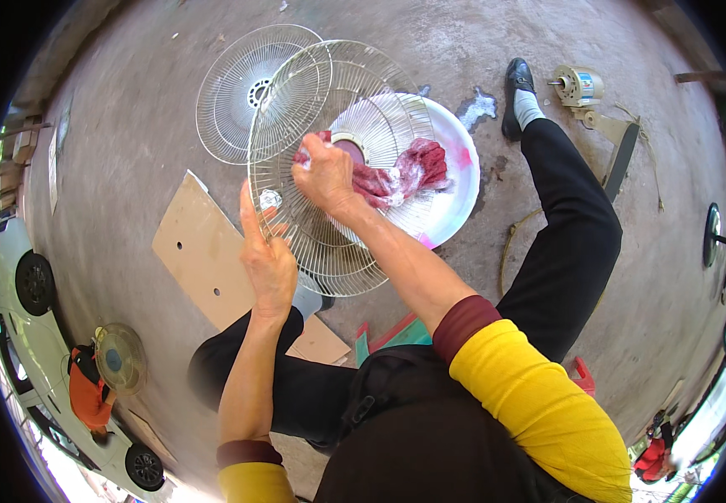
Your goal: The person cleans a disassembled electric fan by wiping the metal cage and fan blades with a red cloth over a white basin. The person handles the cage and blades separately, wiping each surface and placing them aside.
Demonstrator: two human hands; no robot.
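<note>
A wire fan guard point(338, 270) is tilted over a white plastic basin point(460, 207). My left hand point(267, 251) grips the guard's left rim, the thumb upright outside it and fingers behind the wires. A soapy dark red cloth point(426, 165) is bunched in my right hand point(324, 173), which presses it against the guard left of its round hub point(350, 149). The rest of the cloth trails rightward across the wires. White suds cling to it.
A second fan guard point(224, 119) lies on the concrete floor behind. A fan motor with stand point(580, 86) lies right, past my shoe point(517, 82). Flattened cardboard point(202, 251) lies left. Cars, an assembled fan point(121, 358) and people point(89, 390) are farther off.
</note>
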